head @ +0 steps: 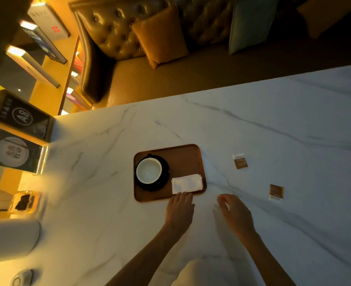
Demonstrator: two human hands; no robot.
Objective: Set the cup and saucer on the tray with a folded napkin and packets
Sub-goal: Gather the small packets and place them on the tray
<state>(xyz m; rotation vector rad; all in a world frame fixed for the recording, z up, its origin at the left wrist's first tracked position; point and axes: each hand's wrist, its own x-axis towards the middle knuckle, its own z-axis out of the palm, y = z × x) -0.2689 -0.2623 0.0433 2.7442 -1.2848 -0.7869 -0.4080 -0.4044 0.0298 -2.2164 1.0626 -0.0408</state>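
A brown wooden tray (183, 157) lies on the white marble table. On its left half a white cup (148, 170) stands on a black saucer (164, 178). A folded white napkin (187, 183) lies at the tray's near right corner. My left hand (179, 209) rests flat at the tray's near edge, its fingertips touching the napkin's near edge. My right hand (235, 213) hovers over the table right of the tray, fingers apart and holding nothing. Two brown packets lie on the table to the right, one farther (240, 161) and one nearer (276, 191).
Along the table's left edge stand framed sign cards (15, 150), a small glass dish with dark contents (25, 202) and a white cylinder (11, 238). A tufted leather sofa with cushions (160, 36) runs behind the table's far edge.
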